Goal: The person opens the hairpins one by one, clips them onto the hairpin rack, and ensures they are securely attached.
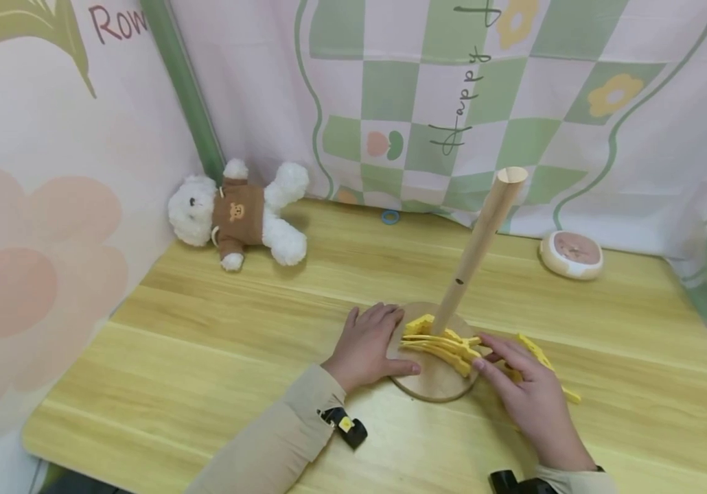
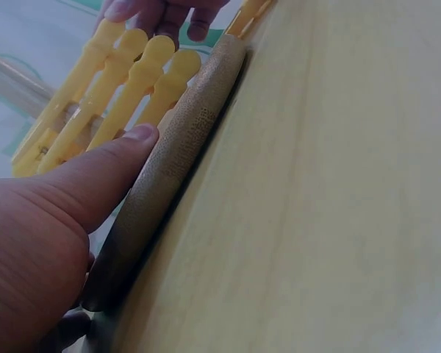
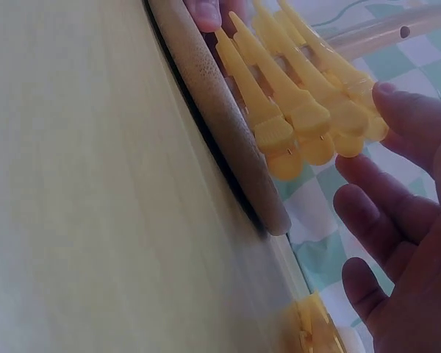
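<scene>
Several yellow plastic clips point(image 1: 434, 345), long and slim with rounded ends, lie side by side on a round wooden base point(image 1: 430, 387) at the foot of an upright wooden pole point(image 1: 476, 247). My right hand point(image 1: 526, 391) pinches the rounded end of the uppermost clip point(image 3: 338, 55) between thumb and index finger; its other fingers are apart from the clips. My left hand point(image 1: 366, 350) rests on the left rim of the base, its thumb point(image 2: 110, 176) extended over the edge beside the clips. More yellow clips point(image 1: 535, 350) lie on the table, partly behind my right hand.
A white plush toy point(image 1: 239, 213) in a brown shirt lies at the back left of the wooden table point(image 1: 217, 329). Near the curtain are a small blue ring point(image 1: 390, 217) and a round white-and-pink object point(image 1: 572, 254). The pole rises high between my hands and the curtain.
</scene>
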Demonstrator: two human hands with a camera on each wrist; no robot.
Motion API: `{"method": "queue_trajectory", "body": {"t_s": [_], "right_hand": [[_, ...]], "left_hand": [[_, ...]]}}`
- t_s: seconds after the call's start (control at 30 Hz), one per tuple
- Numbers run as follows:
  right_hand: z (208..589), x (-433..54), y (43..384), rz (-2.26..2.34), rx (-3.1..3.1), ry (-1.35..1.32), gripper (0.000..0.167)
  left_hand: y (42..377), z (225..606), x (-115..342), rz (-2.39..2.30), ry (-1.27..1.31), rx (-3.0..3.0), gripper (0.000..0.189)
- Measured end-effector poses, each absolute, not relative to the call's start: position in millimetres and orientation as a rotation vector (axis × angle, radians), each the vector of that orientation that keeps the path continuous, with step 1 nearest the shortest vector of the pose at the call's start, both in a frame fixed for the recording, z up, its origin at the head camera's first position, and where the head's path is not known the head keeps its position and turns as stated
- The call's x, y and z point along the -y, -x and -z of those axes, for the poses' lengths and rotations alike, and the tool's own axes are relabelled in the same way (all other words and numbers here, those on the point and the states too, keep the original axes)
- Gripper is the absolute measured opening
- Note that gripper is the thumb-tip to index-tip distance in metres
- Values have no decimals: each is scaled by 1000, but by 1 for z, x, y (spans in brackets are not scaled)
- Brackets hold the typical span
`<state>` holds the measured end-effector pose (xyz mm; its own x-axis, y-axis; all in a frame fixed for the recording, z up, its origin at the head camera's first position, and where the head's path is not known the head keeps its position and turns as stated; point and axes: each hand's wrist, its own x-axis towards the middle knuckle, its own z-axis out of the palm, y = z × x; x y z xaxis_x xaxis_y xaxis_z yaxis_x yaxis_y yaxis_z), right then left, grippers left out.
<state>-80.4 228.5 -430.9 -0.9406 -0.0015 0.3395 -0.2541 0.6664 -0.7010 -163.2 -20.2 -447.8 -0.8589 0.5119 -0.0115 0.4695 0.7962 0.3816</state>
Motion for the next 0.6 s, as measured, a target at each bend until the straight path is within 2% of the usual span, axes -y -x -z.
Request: {"method": "queue_trajectory", "body": {"t_s": [0.6], "right_hand": [[430, -225, 82, -1103, 2522, -306, 39]], "left_hand": [[164, 447, 22, -570, -788, -2862, 101]]}}
